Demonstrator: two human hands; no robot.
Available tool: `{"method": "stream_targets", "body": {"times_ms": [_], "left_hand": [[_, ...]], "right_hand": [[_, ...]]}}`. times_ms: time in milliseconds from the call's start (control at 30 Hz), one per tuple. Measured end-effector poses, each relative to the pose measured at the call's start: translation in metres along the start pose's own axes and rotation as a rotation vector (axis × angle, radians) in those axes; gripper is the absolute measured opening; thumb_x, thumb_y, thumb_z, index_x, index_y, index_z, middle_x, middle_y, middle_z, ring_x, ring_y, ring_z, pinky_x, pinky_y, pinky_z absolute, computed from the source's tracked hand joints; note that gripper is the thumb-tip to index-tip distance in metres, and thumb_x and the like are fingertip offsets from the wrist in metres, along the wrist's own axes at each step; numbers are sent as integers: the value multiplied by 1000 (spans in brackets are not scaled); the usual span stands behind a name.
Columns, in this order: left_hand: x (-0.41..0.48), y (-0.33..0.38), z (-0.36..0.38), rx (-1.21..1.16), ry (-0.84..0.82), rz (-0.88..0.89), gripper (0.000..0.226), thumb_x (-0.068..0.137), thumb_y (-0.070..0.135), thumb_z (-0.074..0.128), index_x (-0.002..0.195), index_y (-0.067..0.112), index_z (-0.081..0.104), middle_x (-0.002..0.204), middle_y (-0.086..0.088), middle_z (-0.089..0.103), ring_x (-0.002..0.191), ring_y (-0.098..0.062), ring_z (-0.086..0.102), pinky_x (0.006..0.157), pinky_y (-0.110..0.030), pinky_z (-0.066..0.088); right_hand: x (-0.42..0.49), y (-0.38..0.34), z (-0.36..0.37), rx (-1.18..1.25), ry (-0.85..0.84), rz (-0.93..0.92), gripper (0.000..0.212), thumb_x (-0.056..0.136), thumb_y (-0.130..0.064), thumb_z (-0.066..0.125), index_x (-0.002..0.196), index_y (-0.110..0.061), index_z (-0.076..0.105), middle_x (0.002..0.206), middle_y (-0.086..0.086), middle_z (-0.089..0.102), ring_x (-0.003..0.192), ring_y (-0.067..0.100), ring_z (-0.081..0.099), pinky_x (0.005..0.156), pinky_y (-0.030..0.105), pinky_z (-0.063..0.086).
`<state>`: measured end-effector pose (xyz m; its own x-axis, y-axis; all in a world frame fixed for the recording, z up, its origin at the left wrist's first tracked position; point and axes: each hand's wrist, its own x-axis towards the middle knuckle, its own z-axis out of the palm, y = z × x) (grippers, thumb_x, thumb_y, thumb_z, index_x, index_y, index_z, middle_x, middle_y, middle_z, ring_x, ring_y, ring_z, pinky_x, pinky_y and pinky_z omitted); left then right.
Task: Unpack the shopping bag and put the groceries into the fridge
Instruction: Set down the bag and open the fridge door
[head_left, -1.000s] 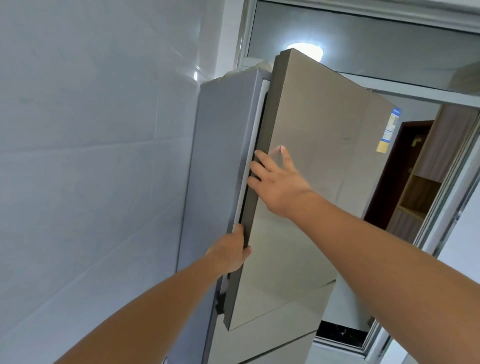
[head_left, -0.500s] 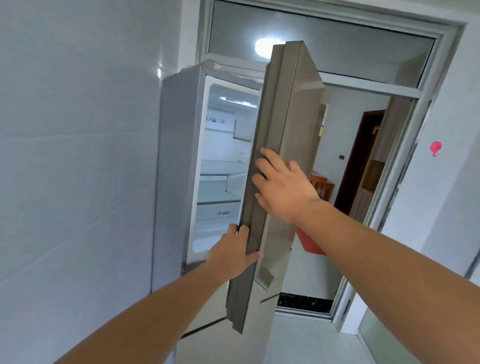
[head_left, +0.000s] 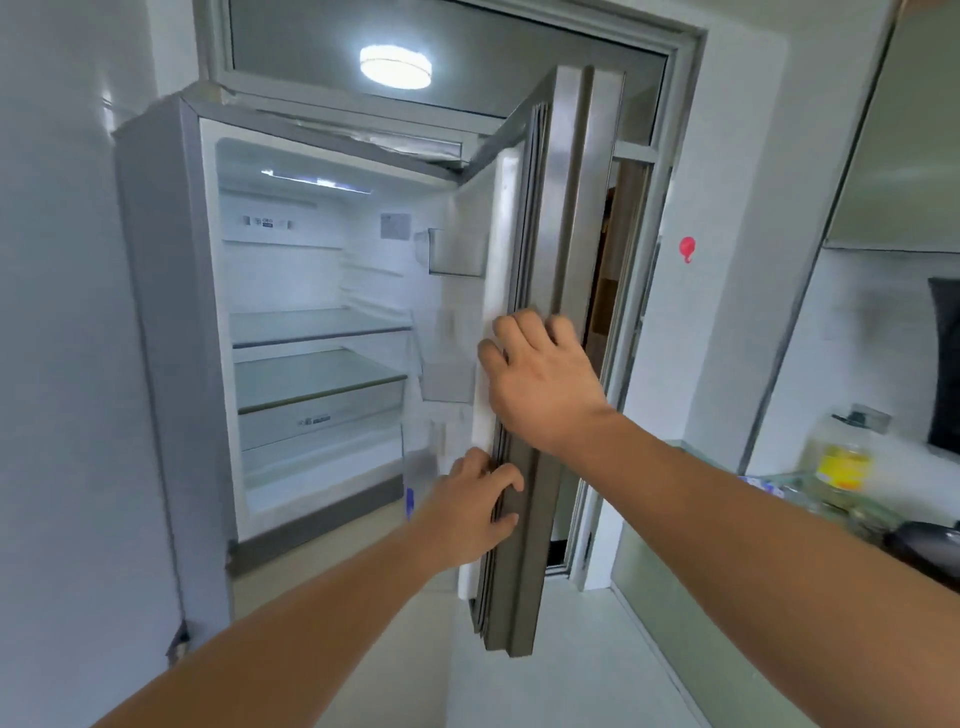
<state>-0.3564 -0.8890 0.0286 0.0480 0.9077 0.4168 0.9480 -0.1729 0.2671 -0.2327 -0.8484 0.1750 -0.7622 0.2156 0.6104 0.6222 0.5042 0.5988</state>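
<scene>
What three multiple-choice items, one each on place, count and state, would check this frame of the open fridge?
1. Where is the small red plastic hook? A. inside the fridge; B. on the white wall right of the grey metal fridge door; C. on the ceiling.
2. How many hands hold that door's edge? A. none; B. one; C. two.
3. The tall grey fridge has its upper compartment: A. open and lit; B. shut; C. open and dark.
Key: 1 B, the hook sticks to the wall beyond the door. 2 C, the left hand grips low and the right hand higher. 3 A, the door is swung wide and the interior lamp glows.
</scene>
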Motion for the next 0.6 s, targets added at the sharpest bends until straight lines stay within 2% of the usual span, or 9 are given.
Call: {"method": "stream_targets", "body": {"times_ms": [100, 200, 300, 367, 400, 433, 500, 600], "left_hand": [[22, 10, 19, -21, -61, 120, 42, 92, 37, 58, 131, 38, 44, 114, 1, 40, 105, -19, 45, 91, -38, 45], [44, 6, 30, -68, -195, 198, 37, 96, 30, 54, 133, 32, 46, 118, 0, 51, 106, -18, 51, 90, -37, 46], [65, -12, 42, -17, -325, 193, 36, 97, 33, 52, 133, 26, 48, 126, -2, 56, 110, -21, 55, 93, -39, 47], [81, -27, 53, 16, -418, 160, 39, 97, 38, 52, 134, 24, 49, 129, -2, 54, 94, -19, 59, 91, -38, 49], [89, -34, 59, 31, -456, 147, 41, 97, 41, 52, 134, 25, 51, 128, -2, 54, 87, -17, 59, 92, -38, 49], [97, -40, 66, 47, -487, 140, 41, 96, 44, 51, 134, 27, 52, 127, -1, 55, 89, -18, 59, 94, -38, 49], [110, -48, 82, 66, -526, 154, 41, 95, 48, 51, 132, 30, 55, 124, -1, 58, 107, -22, 59, 97, -39, 46], [127, -49, 105, 69, -564, 206, 32, 95, 42, 50, 123, 31, 62, 116, -2, 61, 110, -25, 59, 95, -39, 47]], "right_hand": [[-2, 10, 17, 60, -91, -7, 32, 81, -20, 67, 110, -7, 65, 97, 11, 61, 87, 32, 56, 71, 41, 41], [-5, 25, 34, 63, -245, 27, 38, 97, -40, 50, 121, -12, 60, 112, 9, 62, 103, 32, 55, 83, 43, 41], [-14, 44, 50, 81, -354, 127, 52, 100, -56, 38, 127, -17, 58, 121, 7, 58, 114, 30, 50, 92, 44, 40], [-21, 56, 60, 114, -381, 222, 58, 99, -63, 35, 127, -18, 59, 121, 6, 56, 115, 30, 48, 93, 44, 41], [-25, 63, 64, 133, -390, 272, 60, 98, -65, 34, 125, -18, 60, 120, 5, 56, 114, 29, 48, 93, 43, 41], [-29, 69, 68, 151, -400, 319, 60, 98, -66, 33, 121, -18, 61, 118, 5, 56, 113, 29, 48, 91, 43, 41], [-35, 82, 78, 174, -423, 403, 57, 99, -63, 35, 117, -17, 62, 116, 4, 55, 111, 29, 50, 86, 41, 41], [-42, 99, 96, 210, -483, 540, 47, 103, -54, 36, 119, -15, 57, 118, 4, 51, 106, 32, 56, 72, 36, 38]]}}
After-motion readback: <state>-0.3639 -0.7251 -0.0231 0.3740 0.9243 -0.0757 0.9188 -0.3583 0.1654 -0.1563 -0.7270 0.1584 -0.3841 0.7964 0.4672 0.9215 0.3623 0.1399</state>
